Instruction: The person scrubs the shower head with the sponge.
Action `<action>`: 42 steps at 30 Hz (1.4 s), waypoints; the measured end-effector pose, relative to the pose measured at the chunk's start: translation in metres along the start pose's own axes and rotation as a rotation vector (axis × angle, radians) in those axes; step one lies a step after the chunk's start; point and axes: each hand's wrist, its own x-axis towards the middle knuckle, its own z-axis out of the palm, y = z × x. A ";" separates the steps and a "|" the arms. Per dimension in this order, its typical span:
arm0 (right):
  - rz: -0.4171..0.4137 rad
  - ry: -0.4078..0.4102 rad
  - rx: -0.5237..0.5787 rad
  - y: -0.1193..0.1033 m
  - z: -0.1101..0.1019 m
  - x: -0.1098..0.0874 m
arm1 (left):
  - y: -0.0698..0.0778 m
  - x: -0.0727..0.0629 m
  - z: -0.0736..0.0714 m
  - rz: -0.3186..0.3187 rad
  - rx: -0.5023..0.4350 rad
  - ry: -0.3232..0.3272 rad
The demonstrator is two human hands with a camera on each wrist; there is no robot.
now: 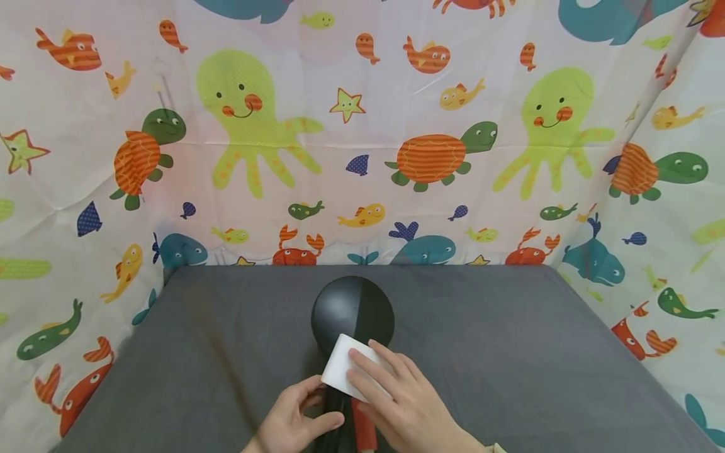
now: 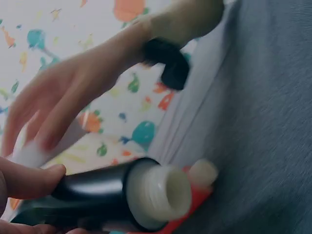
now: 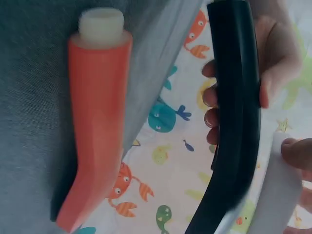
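In the head view my left hand (image 1: 300, 415) grips a black handle (image 3: 236, 78), thumb on one side and fingers on the other. In the left wrist view it ends in a white threaded neck (image 2: 178, 195). A large round black piece (image 1: 340, 308) sits beyond both hands; whether it joins the handle cannot be told. My right hand (image 1: 416, 402) holds a short white cylindrical thing (image 1: 340, 365) between thumb and fingers, over the black handle and partly hiding it. Beside the handle, a red-orange handle (image 3: 100, 102) with a white end lies on the grey cloth.
Grey cloth (image 1: 487, 340) covers the table around the hands. A white curtain (image 1: 351, 56) printed with sea animals rises behind and along both sides. A thin blurred brown streak (image 1: 226, 365) crosses the left of the head view.
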 end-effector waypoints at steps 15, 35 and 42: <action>0.254 0.120 -0.038 0.052 -0.008 0.021 | -0.005 0.001 0.022 -0.221 -0.123 -0.053; 0.300 0.184 -0.080 0.051 -0.006 0.023 | -0.006 0.002 0.026 -0.235 -0.025 -0.077; 0.239 0.176 -0.042 0.046 -0.003 0.014 | -0.007 0.002 0.024 -0.225 -0.043 -0.049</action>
